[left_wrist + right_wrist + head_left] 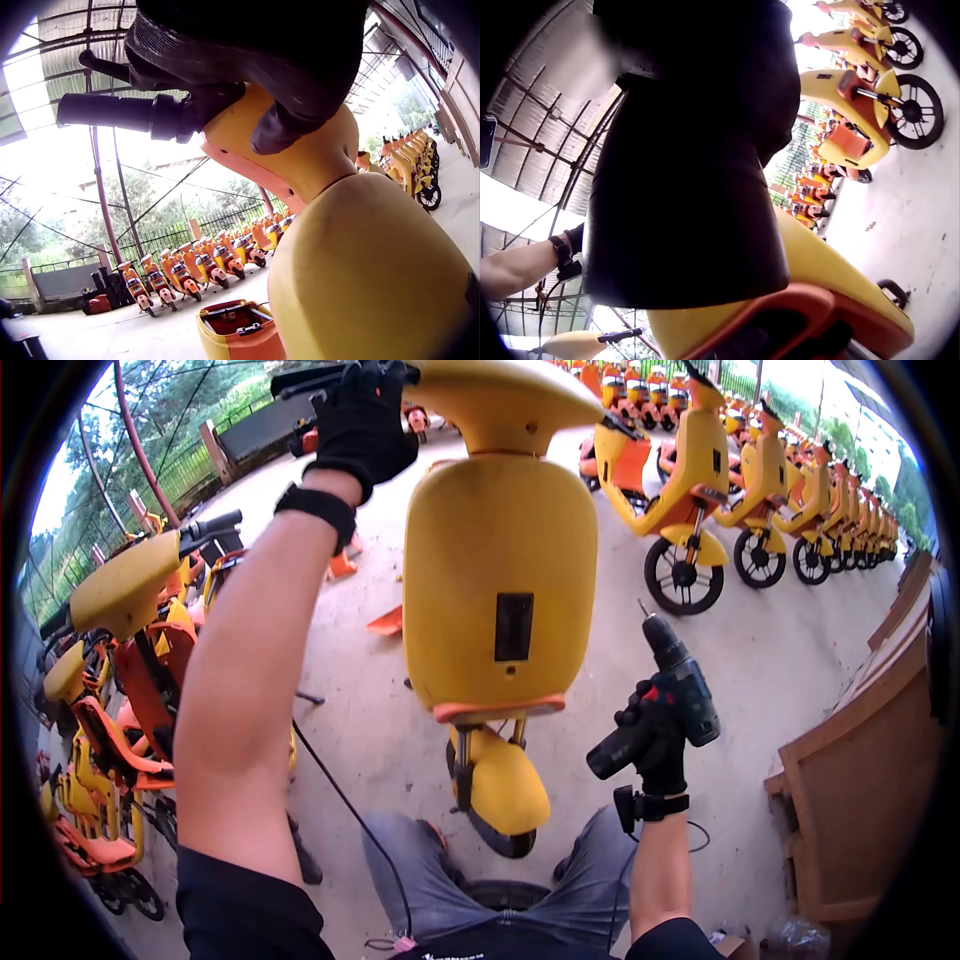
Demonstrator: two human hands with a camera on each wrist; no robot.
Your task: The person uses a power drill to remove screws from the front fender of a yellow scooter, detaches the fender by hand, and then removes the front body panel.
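A yellow electric scooter (490, 545) faces me, its front fender (510, 785) between my knees. My black-gloved left hand (365, 430) grips the handlebar at the upper left, beside the yellow handlebar cover (510, 395). In the left wrist view, the black rubber grip (105, 112) sticks out past the glove, and the thumb lies against the cover. To the right of the scooter, my gloved right hand (655, 740) holds a cordless drill (685, 680) by its handle, bit pointing up and away. The drill's dark base (682, 217) fills much of the right wrist view.
Yellow scooters (690, 480) stand in a long row at the right. More scooters and orange parts (110, 740) crowd the left side. A wooden crate (865, 780) stands at the lower right. A black cable (345, 790) runs along my left side.
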